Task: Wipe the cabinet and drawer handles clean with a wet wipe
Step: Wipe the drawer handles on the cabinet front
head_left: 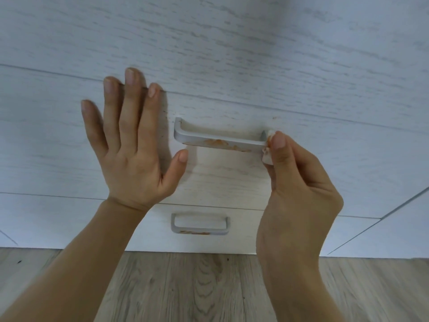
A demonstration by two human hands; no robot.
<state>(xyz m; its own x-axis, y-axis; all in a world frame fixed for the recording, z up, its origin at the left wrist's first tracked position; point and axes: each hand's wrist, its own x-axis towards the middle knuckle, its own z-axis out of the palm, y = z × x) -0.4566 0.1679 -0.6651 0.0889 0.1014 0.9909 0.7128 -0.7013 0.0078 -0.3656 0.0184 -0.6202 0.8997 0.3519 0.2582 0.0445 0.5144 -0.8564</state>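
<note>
A grey drawer handle [204, 138] with orange smears along its front edge sits on a white wood-grain drawer front [325, 159]. My right hand [299, 182] pinches a small white wet wipe [267, 156], stained orange, against the handle's right end. My left hand [130, 140] lies flat on the drawer front, fingers spread, just left of the handle, holding nothing. Below, a second grey handle [199, 225] on the lower drawer also carries orange smears along its bottom bar.
White wood-grain drawer fronts [209, 43] fill the upper view, with a cabinet door seam [380, 219] at the right. Grey wood-look floor [197, 287] runs below the lowest drawer.
</note>
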